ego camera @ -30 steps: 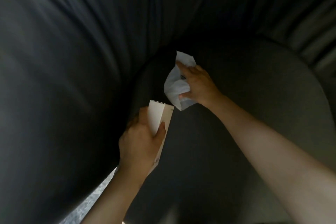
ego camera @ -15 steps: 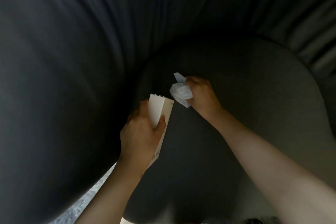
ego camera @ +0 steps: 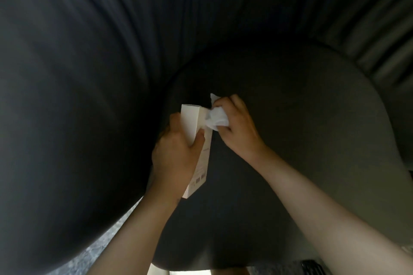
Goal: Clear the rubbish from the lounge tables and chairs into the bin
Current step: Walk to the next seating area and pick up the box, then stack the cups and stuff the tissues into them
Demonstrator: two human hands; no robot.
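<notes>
Well, the person was leaning over a rounded dark grey upholstered seat (ego camera: 301, 100), with both bare arms stretched out above it. Their left hand (ego camera: 176, 154) gripped a tall, narrow off-white cardboard box (ego camera: 190, 121), the thumb curled across its near face and the fingers wrapped round its far left side. The box stood nearly upright over the left part of the seat, its lower end, marked with small print, tilting toward the near side. Their right hand (ego camera: 238, 128) was just right of it, the fingers curled tight about a crumpled white tissue (ego camera: 217, 118). The tissue was bunched against the box's upper right edge, and I could not tell whether any of it was inside the box. Dark pleated fabric (ego camera: 93, 69) filled the far side and the left, and a strip of speckled grey floor (ego camera: 105, 243) showed at the near left.
</notes>
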